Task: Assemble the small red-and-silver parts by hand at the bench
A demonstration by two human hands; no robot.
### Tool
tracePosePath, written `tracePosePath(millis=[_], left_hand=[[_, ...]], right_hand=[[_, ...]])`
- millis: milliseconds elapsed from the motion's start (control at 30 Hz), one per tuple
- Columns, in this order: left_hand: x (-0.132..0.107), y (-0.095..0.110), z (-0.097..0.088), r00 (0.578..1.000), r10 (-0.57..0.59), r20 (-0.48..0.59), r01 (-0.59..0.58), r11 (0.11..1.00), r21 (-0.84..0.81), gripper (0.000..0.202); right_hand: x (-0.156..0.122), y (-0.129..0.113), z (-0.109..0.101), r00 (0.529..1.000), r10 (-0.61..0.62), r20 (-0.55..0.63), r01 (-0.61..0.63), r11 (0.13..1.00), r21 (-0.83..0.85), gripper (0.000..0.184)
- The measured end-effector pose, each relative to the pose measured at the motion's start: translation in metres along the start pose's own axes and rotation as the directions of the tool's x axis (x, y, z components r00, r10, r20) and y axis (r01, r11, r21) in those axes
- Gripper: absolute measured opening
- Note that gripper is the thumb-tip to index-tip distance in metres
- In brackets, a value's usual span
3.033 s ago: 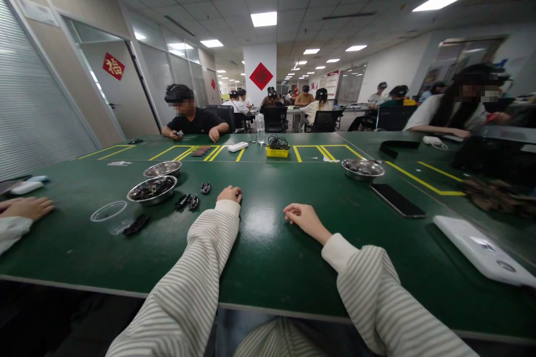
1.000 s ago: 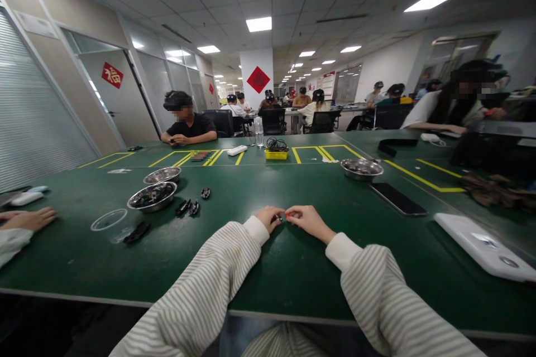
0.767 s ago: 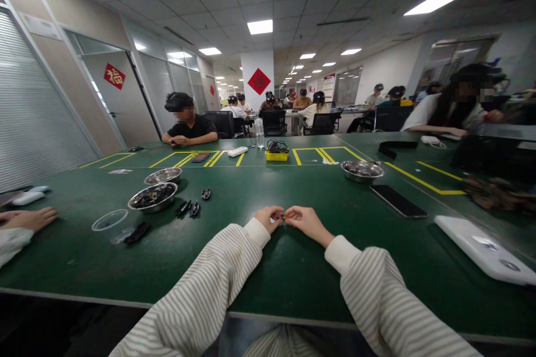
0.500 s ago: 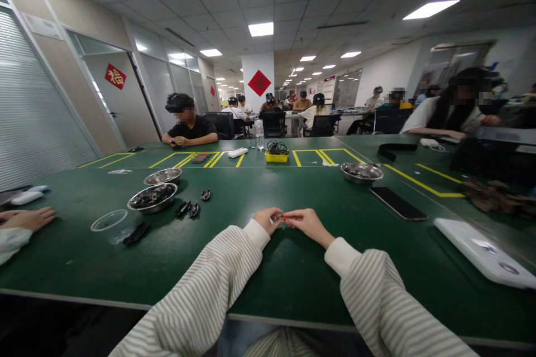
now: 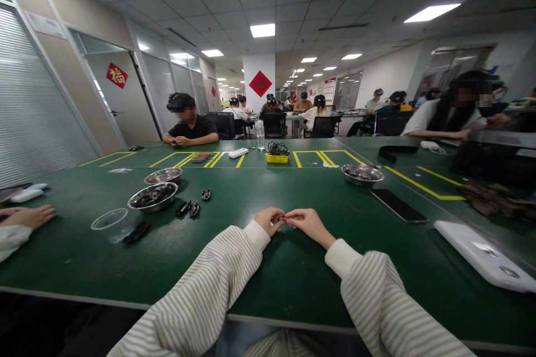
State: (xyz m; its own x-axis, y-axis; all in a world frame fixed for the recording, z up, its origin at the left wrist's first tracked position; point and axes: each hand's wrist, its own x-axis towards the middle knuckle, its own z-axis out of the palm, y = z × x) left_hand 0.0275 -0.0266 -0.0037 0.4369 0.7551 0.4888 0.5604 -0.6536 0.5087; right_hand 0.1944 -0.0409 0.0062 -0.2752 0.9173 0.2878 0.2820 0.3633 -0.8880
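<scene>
Close together over the middle of the green table point(image 5: 293, 284), my two hands meet around something small. My left hand point(image 5: 268, 220) is closed on a small dark piece, mostly hidden by the fingers. In a pinch, my right hand point(image 5: 306, 223) grips a small orange-red item point(image 5: 285, 218) whose tip touches or nearly touches that piece. The kind of either item is too small to tell. To the left lie several black plastic parts point(image 5: 183, 210) beside a steel bowl point(image 5: 152, 197) filled with dark parts.
A clear plastic cup point(image 5: 111, 225) and a second steel bowl point(image 5: 163, 175) are at left. On the right are another steel bowl point(image 5: 362, 174), a phone point(image 5: 397, 204) and a white device point(image 5: 481, 254). Another person's hand point(image 5: 37, 216) rests at the left edge.
My hands stay in nearly the same place, with only a slight shift of the fingers at the orange-red item. The view has tilted very slightly.
</scene>
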Motion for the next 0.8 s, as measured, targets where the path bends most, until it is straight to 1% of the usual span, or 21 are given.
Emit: tracePosePath(millis=[133, 300, 367, 467, 600, 800], left_hand=[[-0.0006, 0.0016, -0.0028, 0.999, 0.050, 0.008, -0.050, 0.999, 0.007, 0.019], [-0.0010, 0.0039, -0.0048, 0.999, 0.047, -0.006, -0.047, 0.998, 0.052, 0.017], [-0.0011, 0.0044, -0.0056, 0.998, 0.065, -0.004, -0.065, 0.995, 0.076, 0.016], [-0.0010, 0.0045, -0.0065, 0.996, 0.093, 0.001, -0.093, 0.990, 0.102, 0.016], [-0.0008, 0.0046, -0.0076, 0.995, 0.097, 0.020, -0.098, 0.987, 0.129, 0.016], [-0.0006, 0.0070, -0.0098, 0.993, 0.112, 0.035, -0.116, 0.980, 0.163, 0.016]], right_hand=[[0.0000, 0.0003, -0.0007, 1.000, -0.016, -0.022, 0.015, 1.000, -0.022, 0.029], [-0.0001, -0.0001, 0.0002, 1.000, -0.020, -0.023, 0.019, 0.999, -0.029, 0.030], [-0.0005, -0.0012, 0.0002, 1.000, -0.021, -0.020, 0.020, 0.999, -0.028, 0.031], [-0.0010, -0.0026, -0.0002, 1.000, -0.010, -0.018, 0.010, 1.000, -0.024, 0.032], [-0.0011, -0.0020, -0.0002, 1.000, 0.008, -0.018, -0.008, 1.000, -0.001, 0.032], [-0.0007, -0.0004, 0.0013, 0.999, 0.042, 0.011, -0.042, 0.999, 0.035, 0.031]])
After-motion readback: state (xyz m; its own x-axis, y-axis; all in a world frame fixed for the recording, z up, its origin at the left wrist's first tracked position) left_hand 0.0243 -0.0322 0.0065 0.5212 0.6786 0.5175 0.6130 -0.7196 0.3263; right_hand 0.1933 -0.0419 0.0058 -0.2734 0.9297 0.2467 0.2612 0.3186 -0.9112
